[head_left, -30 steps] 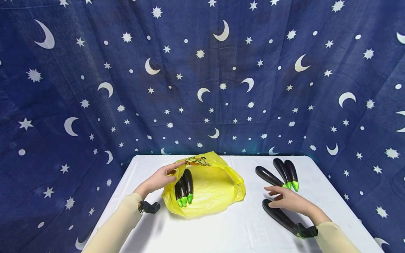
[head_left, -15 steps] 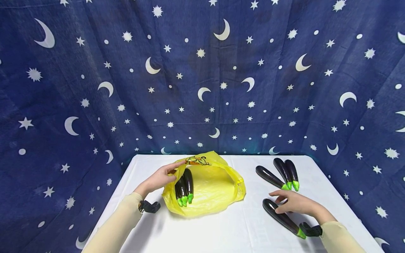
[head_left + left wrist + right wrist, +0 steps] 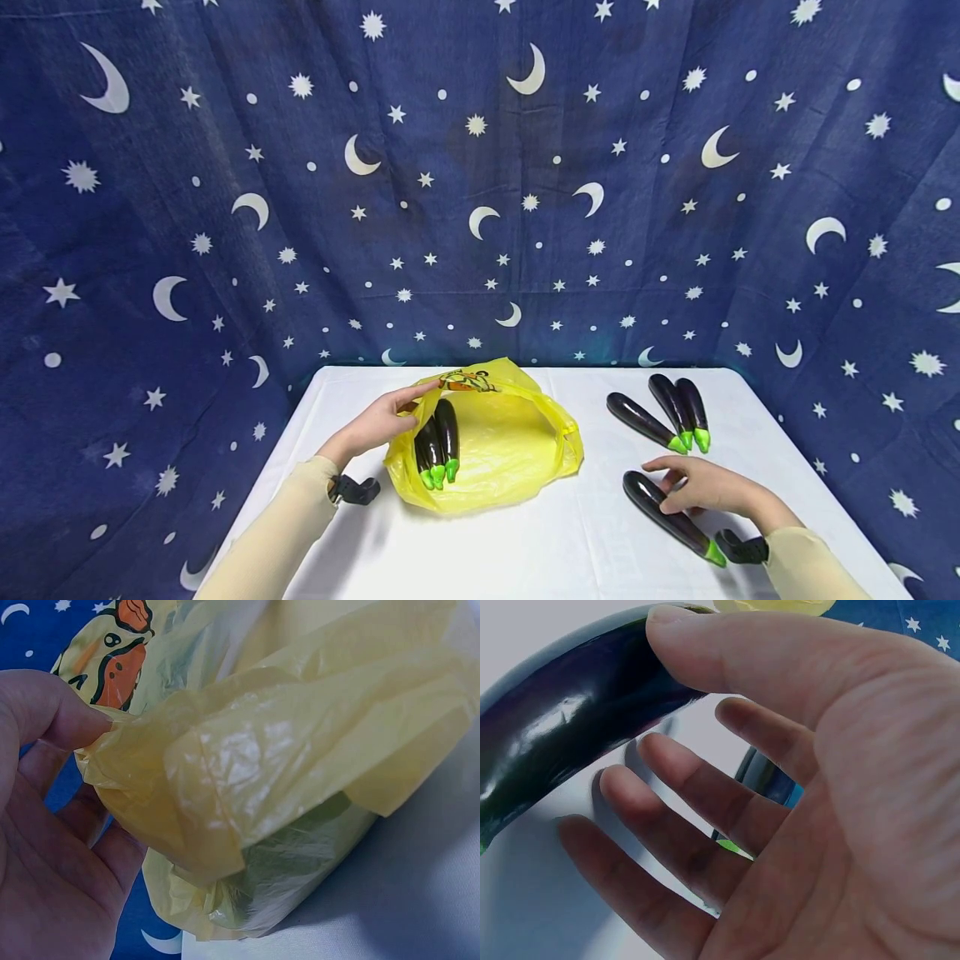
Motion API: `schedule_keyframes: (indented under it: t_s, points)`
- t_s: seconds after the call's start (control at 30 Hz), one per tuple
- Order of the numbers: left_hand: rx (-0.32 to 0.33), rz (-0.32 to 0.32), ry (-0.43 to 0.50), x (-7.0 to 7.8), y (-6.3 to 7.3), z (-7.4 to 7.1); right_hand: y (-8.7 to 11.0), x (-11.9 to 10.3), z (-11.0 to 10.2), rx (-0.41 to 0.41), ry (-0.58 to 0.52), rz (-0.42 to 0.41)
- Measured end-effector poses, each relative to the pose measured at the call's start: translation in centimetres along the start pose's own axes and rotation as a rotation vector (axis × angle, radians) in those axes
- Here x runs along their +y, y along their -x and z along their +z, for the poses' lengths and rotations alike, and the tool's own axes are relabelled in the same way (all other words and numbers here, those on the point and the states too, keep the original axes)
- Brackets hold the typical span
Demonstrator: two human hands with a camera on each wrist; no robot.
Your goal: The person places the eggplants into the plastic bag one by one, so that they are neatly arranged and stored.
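Note:
My left hand [image 3: 378,425] pinches the left rim of a yellow plastic bag [image 3: 510,467], thumb and fingertips on the thin film [image 3: 225,772]. The bag lies on its side, its mouth spread open. Three eggplants [image 3: 447,433] with green caps lie inside at its left. On the right, my right hand [image 3: 708,487] is over a single dark eggplant [image 3: 652,500]. In the right wrist view, the thumb [image 3: 682,637] touches or nearly touches this eggplant [image 3: 562,712]; the other fingers are relaxed and spread beside it, apart from the skin.
Three more eggplants [image 3: 671,408] lie behind the right hand, stems toward the front. A white cloth [image 3: 540,550] covers the table. A dark blue curtain [image 3: 480,208] with moons and stars surrounds the back and sides.
My right hand has shifted slightly right and toward me, and its thumb has moved along the nearest eggplant. The left hand and the bag have stayed in place.

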State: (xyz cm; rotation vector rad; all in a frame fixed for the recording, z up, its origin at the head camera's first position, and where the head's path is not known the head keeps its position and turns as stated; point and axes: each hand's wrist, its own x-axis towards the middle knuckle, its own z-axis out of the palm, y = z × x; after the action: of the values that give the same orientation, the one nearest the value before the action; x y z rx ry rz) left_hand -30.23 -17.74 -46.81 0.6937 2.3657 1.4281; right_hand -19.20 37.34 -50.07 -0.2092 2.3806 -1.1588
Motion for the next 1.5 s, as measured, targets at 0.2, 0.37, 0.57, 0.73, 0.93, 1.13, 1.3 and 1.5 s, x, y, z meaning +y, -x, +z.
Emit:
schedule_keyframes:
  t_s: [0.2, 0.37, 0.57, 0.73, 0.93, 1.13, 1.3, 1.5]
  points:
    - [-0.004, 0.004, -0.001, 0.1, 0.2, 0.0, 0.2, 0.5, 0.0, -0.004, -0.006, -0.011]
    - [-0.005, 0.006, 0.002, 0.2, 0.3, 0.0, 0.4, 0.9, 0.0, -0.008, -0.009, -0.019]
    - [-0.005, 0.004, -0.001, 0.1, 0.2, 0.1, 0.7, 1.0, 0.0, -0.033, -0.046, -0.007]
    - [-0.001, 0.001, 0.001, 0.1, 0.1, 0.1, 1.0, 1.0, -0.4, -0.074, -0.105, 0.004]
    - [-0.003, 0.009, 0.002, 0.2, 0.2, 0.1, 0.9, 1.2, -0.8, -0.103, -0.158, 0.036]
    - [-0.001, 0.013, -0.001, 0.5, 0.2, 0.2, 0.9, 1.0, -1.0, -0.105, -0.172, 0.07]
    - [-0.005, 0.011, 0.012, 0.6, 0.2, 0.2, 1.1, 0.7, -1.0, -0.103, -0.165, 0.083]
    - [0.0, 0.018, 0.007, 0.7, 0.3, 0.2, 1.0, 0.6, -1.0, -0.105, -0.167, 0.096]
